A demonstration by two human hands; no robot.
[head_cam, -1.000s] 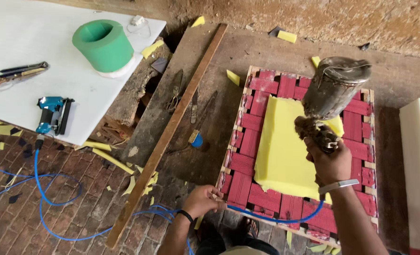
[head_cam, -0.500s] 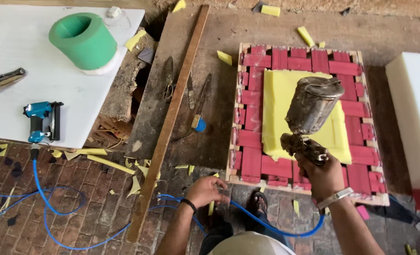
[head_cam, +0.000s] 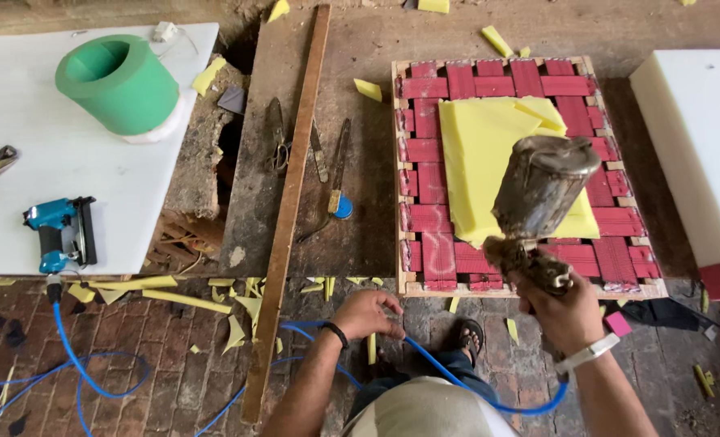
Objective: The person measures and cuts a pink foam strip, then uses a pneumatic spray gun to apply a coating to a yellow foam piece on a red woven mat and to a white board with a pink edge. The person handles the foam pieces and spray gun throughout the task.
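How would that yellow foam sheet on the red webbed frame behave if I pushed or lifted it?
The yellow foam sheet is thin and one corner already lies folded over, so it would probably flop and bend when lifted. It looks light and lies loose on the webbed frame, so a push would likely slide or bunch it.

The right hand [head_cam: 569,314] grips a grimy spray gun [head_cam: 538,202] above yellow foam [head_cam: 477,162] on a red-webbed frame [head_cam: 433,174]; the left hand [head_cam: 368,314] holds the blue hose [head_cam: 424,356].
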